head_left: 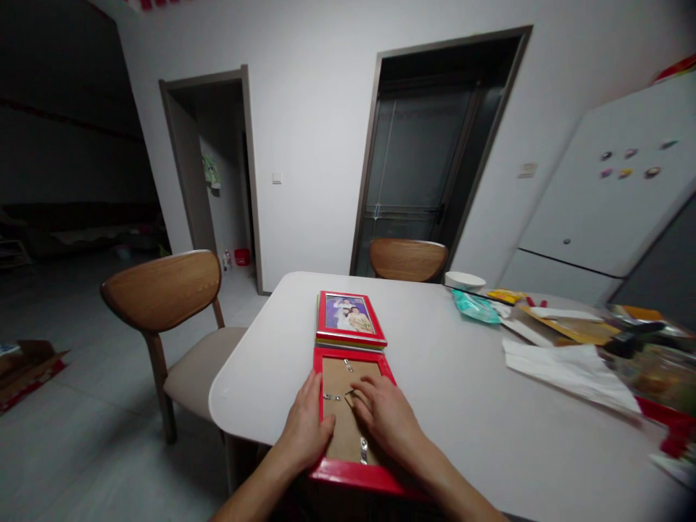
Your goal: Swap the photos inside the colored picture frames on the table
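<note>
A red picture frame [353,471] lies face down at the near edge of the table, with its brown backing board [340,428] up. Metal clips [364,449] sit along the board's edges. My left hand [305,424] grips the frame's left side, its thumb resting on the board. My right hand [383,413] is over the board's right half, fingers bent and closed at a small brown flap [349,398] near the middle. Just beyond lies a stack of picture frames [352,341]; the top one is red and holds a photo of people.
On the white table [435,406], the right side carries white paper [570,370], a teal packet [475,306], a white bowl [465,281] and mixed clutter. Wooden chairs stand at the left [168,290] and far side [409,259]. A fridge [609,196] is at the right.
</note>
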Tool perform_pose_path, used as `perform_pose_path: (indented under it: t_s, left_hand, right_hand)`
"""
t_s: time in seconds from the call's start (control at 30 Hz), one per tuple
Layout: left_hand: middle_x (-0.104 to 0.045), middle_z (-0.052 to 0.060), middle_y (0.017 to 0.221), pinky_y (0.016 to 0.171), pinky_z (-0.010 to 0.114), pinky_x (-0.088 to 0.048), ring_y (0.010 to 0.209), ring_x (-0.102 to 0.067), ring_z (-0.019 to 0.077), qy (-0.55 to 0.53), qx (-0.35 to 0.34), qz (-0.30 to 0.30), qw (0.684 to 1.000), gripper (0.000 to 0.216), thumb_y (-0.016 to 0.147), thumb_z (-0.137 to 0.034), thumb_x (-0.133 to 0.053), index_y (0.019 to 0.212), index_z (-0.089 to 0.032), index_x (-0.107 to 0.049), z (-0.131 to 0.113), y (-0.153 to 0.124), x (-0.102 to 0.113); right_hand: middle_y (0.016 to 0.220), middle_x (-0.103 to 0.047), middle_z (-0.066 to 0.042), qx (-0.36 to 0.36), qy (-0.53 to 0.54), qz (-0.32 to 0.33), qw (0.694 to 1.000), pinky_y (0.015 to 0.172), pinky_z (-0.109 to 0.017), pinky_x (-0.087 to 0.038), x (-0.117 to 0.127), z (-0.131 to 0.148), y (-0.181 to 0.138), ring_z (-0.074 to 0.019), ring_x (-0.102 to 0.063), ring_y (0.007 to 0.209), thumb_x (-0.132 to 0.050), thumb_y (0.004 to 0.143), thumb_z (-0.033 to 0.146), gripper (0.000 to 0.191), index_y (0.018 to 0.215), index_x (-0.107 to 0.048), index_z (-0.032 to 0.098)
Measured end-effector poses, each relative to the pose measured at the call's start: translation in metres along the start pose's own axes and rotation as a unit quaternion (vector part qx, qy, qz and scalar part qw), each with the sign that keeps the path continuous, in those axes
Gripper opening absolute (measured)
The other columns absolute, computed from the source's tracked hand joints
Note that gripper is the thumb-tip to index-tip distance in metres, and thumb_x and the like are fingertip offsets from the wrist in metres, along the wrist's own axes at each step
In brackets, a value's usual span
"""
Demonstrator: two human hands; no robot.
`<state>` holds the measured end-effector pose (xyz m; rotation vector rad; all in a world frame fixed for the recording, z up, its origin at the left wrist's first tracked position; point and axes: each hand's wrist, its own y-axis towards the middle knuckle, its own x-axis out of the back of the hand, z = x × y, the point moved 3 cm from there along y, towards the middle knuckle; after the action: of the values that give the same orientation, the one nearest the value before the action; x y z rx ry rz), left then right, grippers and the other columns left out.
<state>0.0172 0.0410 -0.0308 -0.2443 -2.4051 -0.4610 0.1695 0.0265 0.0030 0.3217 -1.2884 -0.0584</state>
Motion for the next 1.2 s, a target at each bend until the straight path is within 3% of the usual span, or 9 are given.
perform_pose_path:
  t_s: [0.1, 0.27, 0.5, 0.73, 0.9, 1.2]
  left_hand:
    - [-0.035, 0.013, 0.131, 0.101, 0.034, -0.024, 0.12, -0.03, 0.0216, 0.001, -0.01, -0.006, 1.0, 0.059, 0.067, -0.014, -0.044, 0.124, -0.006, -0.033, 0.001, 0.001, -0.001]
    - [-0.036, 0.016, 0.129, 0.101, 0.033, -0.024, 0.119, -0.032, 0.0208, 0.008, -0.015, -0.006, 1.0, 0.056, 0.068, -0.011, -0.04, 0.123, -0.003, -0.033, -0.001, 0.0, -0.001]
    - [-0.036, 0.016, 0.129, 0.101, 0.034, -0.025, 0.119, -0.033, 0.0228, 0.011, -0.007, -0.007, 1.0, 0.061, 0.063, -0.006, -0.04, 0.123, -0.001, -0.034, -0.005, -0.004, 0.001]
    - [-0.038, 0.007, 0.13, 0.102, 0.034, -0.023, 0.119, -0.032, 0.0221, -0.012, -0.006, 0.002, 1.0, 0.063, 0.061, -0.006, -0.041, 0.123, -0.013, -0.036, -0.01, -0.003, 0.005]
    - [-0.038, 0.012, 0.129, 0.102, 0.033, -0.024, 0.119, -0.032, 0.0219, 0.01, -0.001, 0.011, 1.0, 0.06, 0.062, -0.006, -0.04, 0.121, -0.005, -0.038, -0.011, -0.003, 0.005]
    - [-0.041, 0.006, 0.128, 0.101, 0.035, -0.024, 0.118, -0.034, 0.0229, -0.03, -0.003, -0.012, 0.999, 0.06, 0.062, -0.007, -0.042, 0.121, -0.015, -0.04, -0.011, -0.002, 0.006]
  right_hand:
    - [0.083, -0.058, -0.005, 0.054, 0.028, 0.028, 0.998, 0.071, -0.024, -0.035, -0.012, 0.025, 0.011, -0.0159, -0.05, 0.08, -0.045, 0.076, 0.027, 0.019, 0.078, -0.062, 0.021]
    - [0.078, -0.057, -0.007, 0.024, 0.011, 0.014, 1.0, 0.066, -0.024, -0.034, -0.026, 0.036, 0.027, -0.0152, -0.049, 0.073, -0.043, 0.076, 0.019, 0.018, 0.071, -0.06, 0.016]
    - [0.083, -0.056, -0.007, -0.003, -0.004, -0.002, 1.0, 0.069, -0.024, -0.032, -0.025, 0.014, 0.035, -0.0158, -0.048, 0.078, -0.039, 0.08, 0.028, 0.024, 0.08, -0.06, 0.016]
    - [0.09, -0.054, -0.01, -0.064, -0.018, -0.008, 0.998, 0.071, -0.029, -0.031, -0.031, -0.007, 0.051, -0.0208, -0.045, 0.084, -0.038, 0.079, 0.029, 0.028, 0.089, -0.061, 0.017]
    - [0.091, -0.055, -0.009, -0.059, 0.003, -0.005, 0.998, 0.075, -0.027, -0.031, -0.031, -0.005, 0.052, -0.0188, -0.046, 0.085, -0.04, 0.078, 0.025, 0.026, 0.094, -0.06, 0.017]
    - [0.098, -0.057, -0.008, -0.01, 0.071, 0.006, 0.997, 0.082, -0.028, -0.033, -0.016, -0.002, 0.043, -0.0178, -0.048, 0.092, -0.045, 0.073, 0.022, 0.033, 0.103, -0.055, 0.015]
